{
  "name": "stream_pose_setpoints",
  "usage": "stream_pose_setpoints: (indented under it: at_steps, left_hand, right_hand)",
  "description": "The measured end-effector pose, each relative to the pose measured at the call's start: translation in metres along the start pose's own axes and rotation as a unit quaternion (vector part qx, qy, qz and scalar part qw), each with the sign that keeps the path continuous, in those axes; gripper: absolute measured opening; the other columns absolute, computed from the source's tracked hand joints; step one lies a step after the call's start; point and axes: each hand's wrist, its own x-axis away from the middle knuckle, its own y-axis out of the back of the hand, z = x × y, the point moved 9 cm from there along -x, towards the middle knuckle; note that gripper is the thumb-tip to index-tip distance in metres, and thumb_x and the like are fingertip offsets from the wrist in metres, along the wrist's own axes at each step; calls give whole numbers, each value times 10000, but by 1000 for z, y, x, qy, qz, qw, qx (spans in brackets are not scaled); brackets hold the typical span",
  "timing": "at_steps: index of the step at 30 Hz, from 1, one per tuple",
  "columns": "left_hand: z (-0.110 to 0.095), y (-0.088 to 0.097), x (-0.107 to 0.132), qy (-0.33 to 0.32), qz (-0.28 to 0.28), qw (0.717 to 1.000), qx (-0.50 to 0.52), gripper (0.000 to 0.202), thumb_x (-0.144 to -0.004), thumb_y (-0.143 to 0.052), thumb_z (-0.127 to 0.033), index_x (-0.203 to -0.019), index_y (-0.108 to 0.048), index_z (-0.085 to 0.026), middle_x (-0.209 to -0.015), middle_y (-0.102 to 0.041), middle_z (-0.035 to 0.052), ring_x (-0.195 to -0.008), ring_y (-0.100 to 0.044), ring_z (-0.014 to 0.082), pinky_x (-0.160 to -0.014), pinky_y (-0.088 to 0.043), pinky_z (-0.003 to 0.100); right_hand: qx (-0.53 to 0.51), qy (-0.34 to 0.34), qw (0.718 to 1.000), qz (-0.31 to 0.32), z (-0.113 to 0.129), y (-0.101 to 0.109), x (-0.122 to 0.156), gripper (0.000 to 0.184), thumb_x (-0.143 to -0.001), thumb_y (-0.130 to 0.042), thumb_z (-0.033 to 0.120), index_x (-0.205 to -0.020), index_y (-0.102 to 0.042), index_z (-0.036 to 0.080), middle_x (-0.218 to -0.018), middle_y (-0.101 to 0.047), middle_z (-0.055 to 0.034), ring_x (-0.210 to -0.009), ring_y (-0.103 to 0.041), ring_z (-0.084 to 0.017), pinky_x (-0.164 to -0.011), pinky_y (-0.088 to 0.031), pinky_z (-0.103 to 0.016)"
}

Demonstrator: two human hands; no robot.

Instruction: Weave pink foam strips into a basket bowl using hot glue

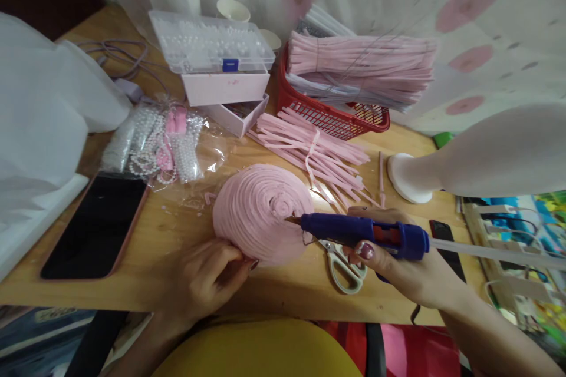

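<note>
My left hand pinches the near edge of a round pink coiled piece made of wound fuzzy strips, holding it tilted above the wooden table. My right hand grips a blue glue gun with a clear glue stick trailing out the back. The gun's nozzle touches the coil's right side near its centre. Small scissors with pale handles lie on the table under the gun.
Loose pink strips lie behind the coil. A red basket holds bundled pink strips. A clear bead box sits on pink drawers. A bag of pearl strings, a black phone and a white stand are nearby.
</note>
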Motion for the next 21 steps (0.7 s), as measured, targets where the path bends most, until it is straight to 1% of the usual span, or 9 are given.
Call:
stream_pose_setpoints:
  at_steps: [2, 4, 9, 12, 14, 16, 18, 21]
  left_hand:
    - [1, 0, 0, 4, 1, 1000, 0, 155, -976, -585, -214, -826, -549, -203, -652, -617, -41, -565, -552, 87, -578, -428, 209]
    - [1, 0, 1, 2, -1, 1000, 3, 156, -973, -587, -207, -822, -549, -203, -643, -611, -44, -556, -544, 86, -573, -424, 209]
    - [3, 0, 3, 5, 0, 1000, 3, 166, -957, -610, -203, -801, -552, -200, -639, -602, -47, -553, -541, 87, -579, -422, 215]
    - [3, 0, 3, 7, -1, 1000, 12, 163, -953, -613, -188, -800, -556, -197, -648, -608, -42, -567, -548, 88, -590, -428, 212]
    - [3, -1, 3, 5, 2, 1000, 14, 161, -954, -609, -179, -803, -556, -197, -648, -607, -42, -569, -547, 88, -588, -427, 212]
    - [3, -2, 4, 3, 4, 1000, 12, 162, -958, -602, -184, -803, -555, -198, -644, -605, -42, -558, -538, 89, -577, -420, 217]
    - [3, -3, 5, 2, 5, 1000, 7, 167, -959, -597, -183, -799, -552, -200, -641, -605, -41, -557, -538, 94, -575, -420, 224]
    - [4, -3, 7, 2, 10, 1000, 2, 166, -951, -607, -169, -797, -556, -202, -647, -613, -38, -573, -557, 101, -586, -432, 230]
  right_hand:
    - [-7, -7, 1000, 14, -2, -3, -1, 462, -834, -679, 644, -677, -645, 211, -571, -553, 0, -481, -501, -143, -406, -408, -240]
    - [-5, -12, 1000, 15, -4, -3, -2, 468, -826, -682, 655, -681, -649, 212, -579, -555, -3, -490, -501, -144, -412, -409, -241]
    - [-1, -31, 999, 31, -8, -4, -1, 532, -832, -618, 736, -660, -632, 233, -547, -522, -7, -478, -470, -156, -409, -386, -270]
    - [12, -35, 999, 26, -10, -2, 2, 545, -828, -610, 750, -644, -640, 238, -536, -515, -10, -470, -464, -161, -412, -380, -283]
    - [15, -41, 999, 25, -12, -1, 3, 545, -820, -612, 760, -654, -660, 243, -545, -536, -14, -479, -495, -170, -417, -407, -284]
    - [22, -47, 999, 11, -11, 1, 4, 560, -802, -598, 796, -720, -706, 253, -556, -562, -19, -502, -541, -184, -434, -457, -288]
    - [42, -47, 998, -22, -9, 5, 5, 616, -775, -573, 847, -835, -750, 260, -579, -592, -30, -536, -585, -201, -472, -510, -299]
    - [67, -36, 995, -64, -3, 11, 5, 701, -751, -545, 890, -954, -766, 257, -611, -621, -47, -553, -611, -212, -498, -537, -313]
